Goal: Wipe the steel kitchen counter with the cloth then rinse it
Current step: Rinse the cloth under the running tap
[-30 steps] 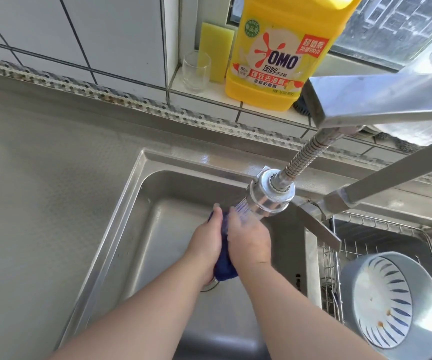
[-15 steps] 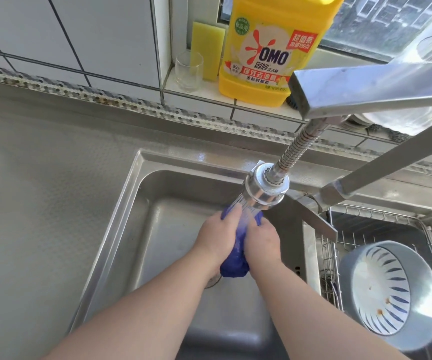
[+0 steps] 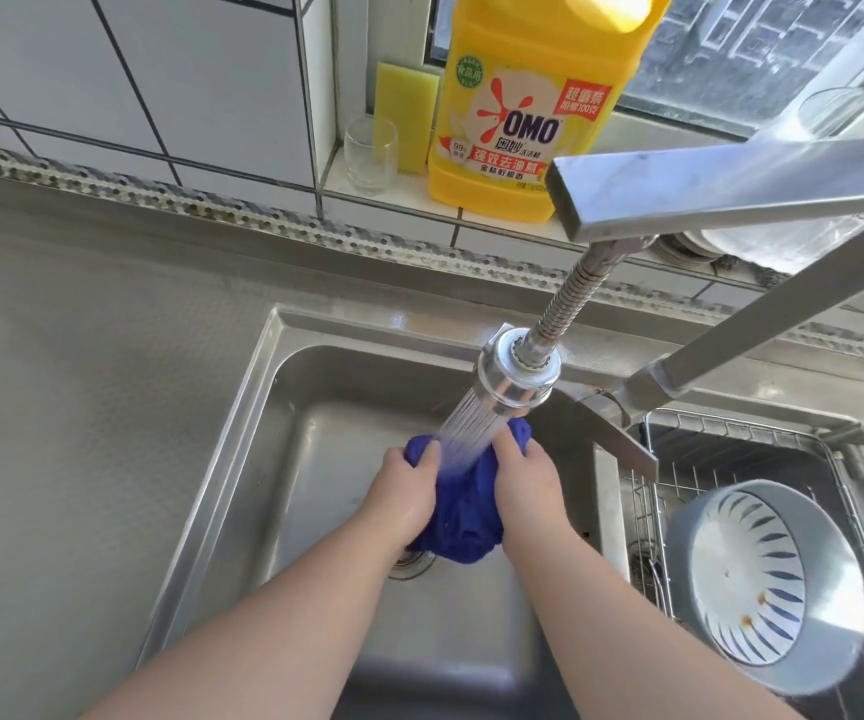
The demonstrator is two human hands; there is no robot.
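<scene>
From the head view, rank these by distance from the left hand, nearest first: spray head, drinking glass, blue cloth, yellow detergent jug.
1. Blue cloth: gripped by the left hand.
2. Spray head: just above, to the right.
3. Drinking glass: back on the sill.
4. Yellow detergent jug: on the sill, right of the glass; close to call with the glass.

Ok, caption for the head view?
Both hands, left and right, hold the blue cloth under the running faucet sprayer.

Yellow detergent jug (image 3: pixel 534 122) on the window ledge, label reading "OMO" in large blue letters, "99%" in a small badge at lower left, "100" within red Chinese text at upper right.
</scene>
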